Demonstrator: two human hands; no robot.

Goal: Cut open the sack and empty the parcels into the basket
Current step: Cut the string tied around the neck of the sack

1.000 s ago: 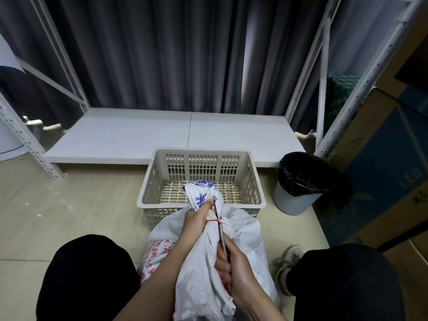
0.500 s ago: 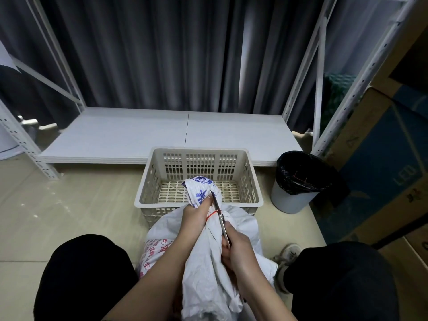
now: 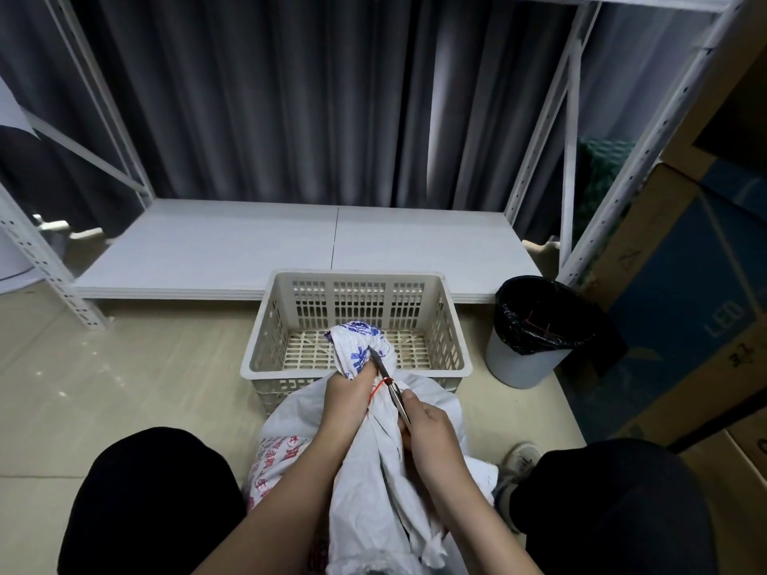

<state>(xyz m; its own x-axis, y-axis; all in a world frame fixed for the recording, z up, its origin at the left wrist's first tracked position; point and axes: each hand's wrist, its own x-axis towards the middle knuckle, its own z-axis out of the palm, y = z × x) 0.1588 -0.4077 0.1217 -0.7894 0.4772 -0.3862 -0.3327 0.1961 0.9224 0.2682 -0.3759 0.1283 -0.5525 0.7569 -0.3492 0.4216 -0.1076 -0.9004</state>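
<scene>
"LED" reads on the blue carton at right; the red and blue print on the white sack, lower centre, is illegible. The left hand grips its tied neck, the right hand grips scissors at the red tie. The basket beyond holds nothing visible; parcels stay hidden

Woven sack (matt), plastic basket

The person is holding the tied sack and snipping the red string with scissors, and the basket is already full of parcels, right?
Not quite. The head view shows the basket empty, its slatted bottom bare. The rest holds: the left hand grips the sack neck, and the right hand works the scissors at the red string.
</scene>
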